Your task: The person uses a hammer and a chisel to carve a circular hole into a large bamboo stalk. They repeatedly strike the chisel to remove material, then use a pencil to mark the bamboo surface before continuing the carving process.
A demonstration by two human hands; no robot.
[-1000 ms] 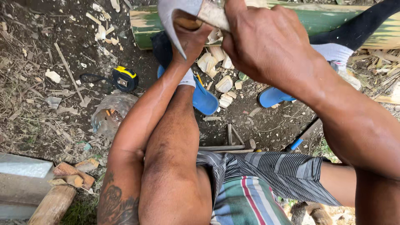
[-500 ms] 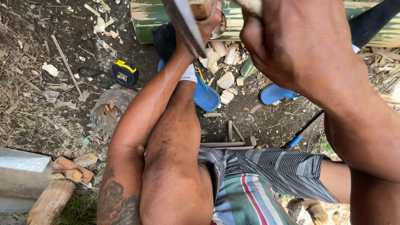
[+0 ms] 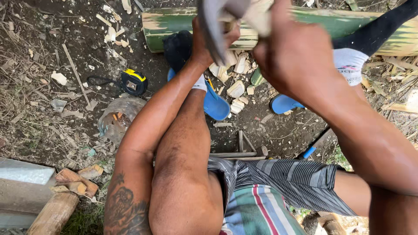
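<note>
Head view, looking straight down over a seated person's knees to bare, littered ground. Right hand (image 3: 300, 61) raised close to the lens, fist wrapped tight on a pale wooden handle (image 3: 261, 19); from it a broad grey metal blade (image 3: 213, 26) points down and left, blurred, its edge toward the wood below. Left hand (image 3: 209, 43) lower, fingers curled round a pale split piece of bamboo (image 3: 237, 37), though the blade hides most of the grip, so how tightly it closes I cannot tell.

Long green bamboo pole (image 3: 174, 26) lies across the top of the frame, well beyond the knees. Skin glossy green with pale scraped streaks; cut end at left shows a cream rim.

Cream-coloured bamboo chips (image 3: 237, 89) scattered just below the pole, between two blue rubber sandals (image 3: 215, 104). Yellow-and-black tape measure (image 3: 133, 82) on the soil to the left, near a crumpled clear plastic bottle (image 3: 117, 117). Grey concrete block (image 3: 24, 176) and a weathered log (image 3: 54, 213) at lower left. Striped shorts (image 3: 278, 182) at bottom.
</note>
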